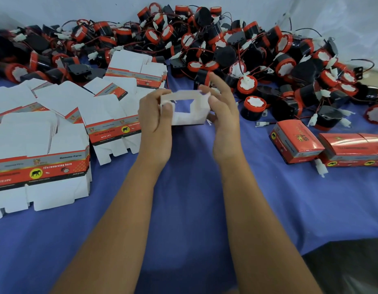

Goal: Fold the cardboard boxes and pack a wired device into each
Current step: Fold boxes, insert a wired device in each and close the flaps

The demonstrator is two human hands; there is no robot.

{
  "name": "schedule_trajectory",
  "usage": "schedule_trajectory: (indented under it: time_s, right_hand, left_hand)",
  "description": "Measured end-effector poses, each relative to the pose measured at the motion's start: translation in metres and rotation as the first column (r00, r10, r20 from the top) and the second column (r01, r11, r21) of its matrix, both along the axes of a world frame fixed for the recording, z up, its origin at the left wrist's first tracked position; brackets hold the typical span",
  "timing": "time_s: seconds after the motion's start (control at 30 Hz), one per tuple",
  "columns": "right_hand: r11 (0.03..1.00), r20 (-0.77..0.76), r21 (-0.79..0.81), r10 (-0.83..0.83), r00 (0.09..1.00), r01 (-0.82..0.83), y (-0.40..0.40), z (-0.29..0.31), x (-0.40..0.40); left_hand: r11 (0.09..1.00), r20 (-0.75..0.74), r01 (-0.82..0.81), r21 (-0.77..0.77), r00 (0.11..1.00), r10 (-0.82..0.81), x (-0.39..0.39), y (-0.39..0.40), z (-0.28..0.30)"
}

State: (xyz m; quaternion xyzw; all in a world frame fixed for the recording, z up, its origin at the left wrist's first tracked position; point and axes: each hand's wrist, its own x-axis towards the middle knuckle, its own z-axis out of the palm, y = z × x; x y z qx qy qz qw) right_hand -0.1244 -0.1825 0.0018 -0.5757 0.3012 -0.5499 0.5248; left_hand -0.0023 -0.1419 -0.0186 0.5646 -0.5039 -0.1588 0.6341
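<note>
Both grips, our left hand (155, 115) and right hand (223, 111), pinch the ends of a white, half-opened cardboard box (187, 108) above the blue cloth surface (183, 187), near the red-and-black wired devices (254, 108).

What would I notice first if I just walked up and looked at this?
Probably the huge pile of red and black horns with wires, heaped across the back of the blue cloth. Next, right in the middle, the left hand and right hand hold a white box opened into a tube. Stacks of flat boxes lie at the left, and finished red boxes sit at the right.
</note>
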Motion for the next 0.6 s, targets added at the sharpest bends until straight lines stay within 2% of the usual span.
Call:
schedule_trajectory:
  time_s: [0.13,0.23,0.3,0.43,0.53,0.6]
  right_hand:
    - [0.997,-0.095,-0.039,0.057,0.994,-0.061,0.002,-0.002,0.005]
    - [0.994,-0.143,-0.096,-0.068,0.987,0.055,0.006,-0.004,0.012]
    - [0.988,-0.163,-0.102,-0.129,0.978,0.114,0.004,-0.006,0.013]
    - [0.998,-0.133,0.005,-0.057,0.990,0.058,0.000,-0.008,0.016]
    - [0.998,-0.169,0.022,-0.062,0.984,0.067,-0.004,-0.009,0.019]
    - [0.996,-0.172,0.015,-0.083,0.982,0.086,-0.007,-0.010,0.018]
  left_hand:
    - [1.000,-0.278,0.001,-0.021,0.961,-0.007,-0.002,0.002,0.002]
    - [0.999,-0.380,0.001,-0.034,0.925,-0.013,0.000,0.003,0.001]
    - [1.000,-0.378,0.011,-0.004,0.926,-0.012,0.000,0.004,0.001]
    - [0.992,-0.307,0.110,0.059,0.948,-0.087,-0.001,-0.001,0.002]
    - [0.961,-0.304,0.275,-0.016,0.914,-0.267,-0.002,-0.002,0.002]
    - [0.943,-0.364,0.327,-0.067,0.872,-0.328,-0.001,-0.002,0.002]
